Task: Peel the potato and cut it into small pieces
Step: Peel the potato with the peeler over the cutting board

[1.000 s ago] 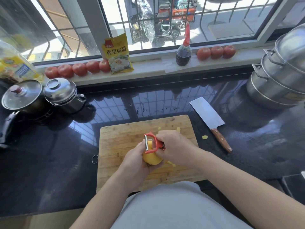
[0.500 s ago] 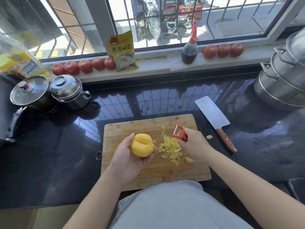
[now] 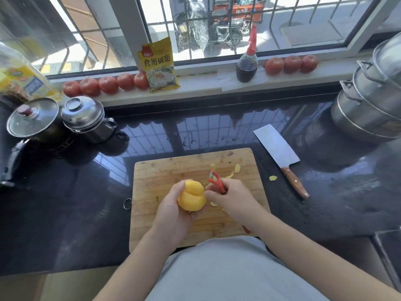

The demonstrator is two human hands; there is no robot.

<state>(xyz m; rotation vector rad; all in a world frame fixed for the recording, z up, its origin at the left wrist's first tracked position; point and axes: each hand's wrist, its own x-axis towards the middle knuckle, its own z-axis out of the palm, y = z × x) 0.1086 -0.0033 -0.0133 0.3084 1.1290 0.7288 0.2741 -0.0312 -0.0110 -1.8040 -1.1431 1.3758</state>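
Above the near half of the cutting board (image 3: 165, 170), the left hand (image 3: 173, 211) cradles the potato (image 3: 192, 195), fingers curled round its underside and far end. The visible face of the potato is smooth yellow flesh with no skin showing; the side against the palm is hidden. The right hand (image 3: 232, 198) sits just right of the potato, closed round the handle of the red peeler (image 3: 217, 181), whose blade end points up and away from the potato without touching it.

Compared with 1 second ago, when the peeler blade lay against the potato, the tool has lifted clear. Compared with half a second ago, the right hand has come back in from the peel pile towards the potato. Peel scraps (image 3: 235, 169) lie on the far right part of the board, and 1 scrap (image 3: 273, 178) lies on the dark table (image 3: 65, 213) between the board and the cleaver (image 3: 276, 148).

Judgement: a stroke has ended and the potato is being checked or turned. Peeling appears close to complete. If the hidden side is clean, the next step is to put down the peeler and take the cleaver, which rests right of the board with its wooden handle nearest the person. No cutting has begun; the potato is whole.
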